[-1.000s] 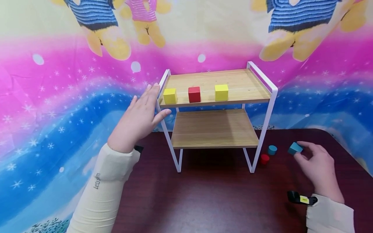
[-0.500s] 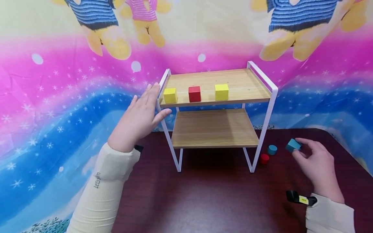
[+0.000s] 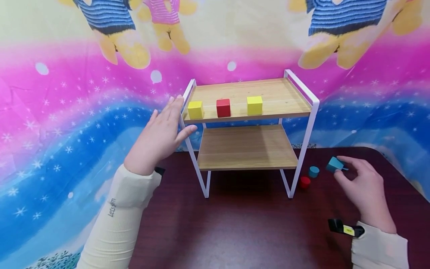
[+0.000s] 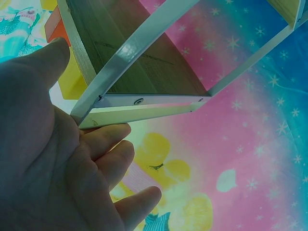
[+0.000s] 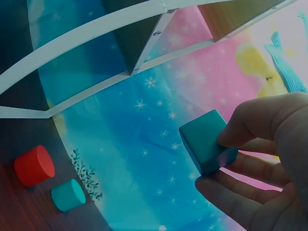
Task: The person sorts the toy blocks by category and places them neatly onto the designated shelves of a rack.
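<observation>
Three cubes (image 3: 223,108) line the top shelf's (image 3: 242,89) front edge; in open air rightward, my right hand (image 3: 364,186) pinches a teal block (image 3: 334,164); my left hand (image 3: 159,134), fingers straight, flanks the left upright (image 3: 193,157).

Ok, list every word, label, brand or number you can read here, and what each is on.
"Letss...", on the left sleeve; its last letters are too blurred.
Yellow label on the right wrist's black strap: too small to read.
Teal block: no text visible.
</observation>
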The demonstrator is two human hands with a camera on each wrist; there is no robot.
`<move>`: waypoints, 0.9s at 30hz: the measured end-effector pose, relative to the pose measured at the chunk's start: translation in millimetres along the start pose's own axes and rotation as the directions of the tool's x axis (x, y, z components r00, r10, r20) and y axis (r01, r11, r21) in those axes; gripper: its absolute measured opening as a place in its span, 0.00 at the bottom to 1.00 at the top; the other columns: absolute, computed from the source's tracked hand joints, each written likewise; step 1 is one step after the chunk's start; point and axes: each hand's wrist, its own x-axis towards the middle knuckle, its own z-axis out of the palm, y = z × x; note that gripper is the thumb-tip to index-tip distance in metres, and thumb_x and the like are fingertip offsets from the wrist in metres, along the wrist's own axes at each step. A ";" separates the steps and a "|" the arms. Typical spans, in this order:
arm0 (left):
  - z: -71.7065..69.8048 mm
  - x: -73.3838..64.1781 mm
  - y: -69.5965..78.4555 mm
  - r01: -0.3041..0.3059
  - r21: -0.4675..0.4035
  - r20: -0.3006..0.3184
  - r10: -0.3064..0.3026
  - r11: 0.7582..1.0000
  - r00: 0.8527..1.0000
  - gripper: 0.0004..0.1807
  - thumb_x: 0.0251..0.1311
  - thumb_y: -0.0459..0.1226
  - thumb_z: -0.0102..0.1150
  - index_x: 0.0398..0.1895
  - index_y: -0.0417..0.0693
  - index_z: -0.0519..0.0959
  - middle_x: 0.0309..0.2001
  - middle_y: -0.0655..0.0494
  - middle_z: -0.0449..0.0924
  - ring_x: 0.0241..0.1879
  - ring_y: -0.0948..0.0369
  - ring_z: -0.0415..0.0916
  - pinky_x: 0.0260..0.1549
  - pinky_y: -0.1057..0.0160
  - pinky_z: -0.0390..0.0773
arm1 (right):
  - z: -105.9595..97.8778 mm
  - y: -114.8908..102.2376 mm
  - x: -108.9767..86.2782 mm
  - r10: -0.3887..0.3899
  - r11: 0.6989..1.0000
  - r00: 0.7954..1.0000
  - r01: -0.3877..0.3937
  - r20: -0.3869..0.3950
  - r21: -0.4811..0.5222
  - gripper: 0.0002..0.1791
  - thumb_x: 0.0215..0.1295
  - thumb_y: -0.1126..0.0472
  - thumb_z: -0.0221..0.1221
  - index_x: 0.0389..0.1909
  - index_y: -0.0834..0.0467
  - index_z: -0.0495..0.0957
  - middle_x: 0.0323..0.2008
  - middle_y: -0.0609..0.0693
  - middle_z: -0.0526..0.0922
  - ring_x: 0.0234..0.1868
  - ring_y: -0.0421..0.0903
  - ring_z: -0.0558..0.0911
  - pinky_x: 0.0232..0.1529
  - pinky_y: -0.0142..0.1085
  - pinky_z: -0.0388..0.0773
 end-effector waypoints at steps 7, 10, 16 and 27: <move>0.2 0.1 0.0 0.000 0.001 0.000 0.000 1.000 1.000 0.50 0.71 0.59 0.52 0.83 0.48 0.39 0.82 0.47 0.43 0.81 0.51 0.36 0.75 0.38 0.41 | -2.3 -6.6 -2.1 -0.001 1.000 1.000 0.002 -0.021 0.011 0.24 0.68 0.64 0.63 0.64 0.65 0.76 0.59 0.69 0.74 0.51 0.67 0.78 0.29 0.11 0.60; 0.2 -0.1 0.1 -0.002 0.001 -0.002 0.002 1.000 1.000 0.50 0.71 0.59 0.52 0.83 0.48 0.39 0.82 0.47 0.43 0.81 0.51 0.36 0.75 0.38 0.41 | -3.1 -10.6 -3.1 -0.002 1.000 1.000 0.002 -0.029 0.018 0.24 0.69 0.63 0.62 0.64 0.64 0.76 0.60 0.68 0.74 0.53 0.66 0.77 0.31 0.09 0.59; -0.3 -0.6 0.0 0.004 -0.003 -0.003 -0.004 1.000 1.000 0.50 0.71 0.59 0.52 0.83 0.49 0.39 0.82 0.47 0.43 0.81 0.51 0.36 0.75 0.39 0.41 | -3.2 -17.8 -3.0 -0.027 0.999 0.996 0.029 -0.087 0.029 0.23 0.68 0.62 0.64 0.63 0.61 0.78 0.58 0.64 0.77 0.49 0.36 0.76 0.36 0.07 0.60; -0.3 -0.8 -0.1 -0.002 0.001 -0.005 0.002 1.000 1.000 0.50 0.71 0.58 0.53 0.83 0.48 0.40 0.82 0.46 0.44 0.81 0.51 0.36 0.75 0.38 0.41 | -4.7 -26.5 -7.4 -0.061 0.992 0.980 0.080 -0.191 0.093 0.23 0.65 0.65 0.65 0.61 0.60 0.80 0.55 0.58 0.79 0.43 0.13 0.66 0.41 0.07 0.60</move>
